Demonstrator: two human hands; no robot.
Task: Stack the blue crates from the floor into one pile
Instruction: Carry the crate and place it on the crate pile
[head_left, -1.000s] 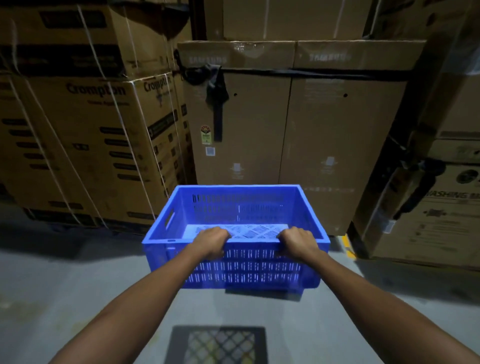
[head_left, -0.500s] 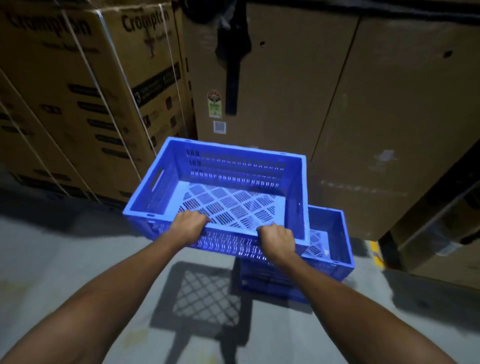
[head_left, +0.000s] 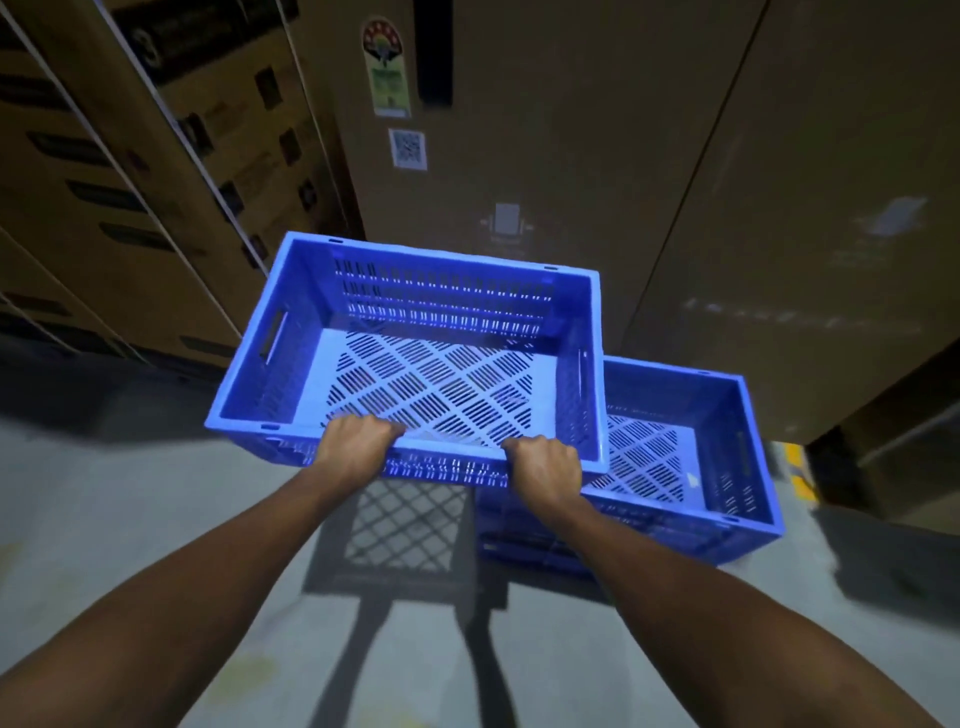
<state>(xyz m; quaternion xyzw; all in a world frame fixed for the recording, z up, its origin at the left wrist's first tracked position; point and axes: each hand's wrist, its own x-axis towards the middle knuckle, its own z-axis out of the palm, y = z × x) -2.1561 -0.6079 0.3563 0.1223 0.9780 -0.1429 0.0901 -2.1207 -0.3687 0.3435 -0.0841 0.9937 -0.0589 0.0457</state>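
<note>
A person carries an empty blue crate (head_left: 415, 358) above a warehouse floor (head_left: 130, 519), left hand (head_left: 353, 447) and right hand (head_left: 545, 467) both closed tight over its near rim. It hangs left of and overlapping the lower crate (head_left: 685, 452) — not yet aligned. Held by one edge only, the far side could dip; set down off-centre, it may catch a rim and sit crooked beside the cardboard cartons (head_left: 571, 156).

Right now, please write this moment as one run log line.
phase: carry | left hand + right hand: gripping held crate near rim | lower crate: right, partly overlapped | placed: no
</note>
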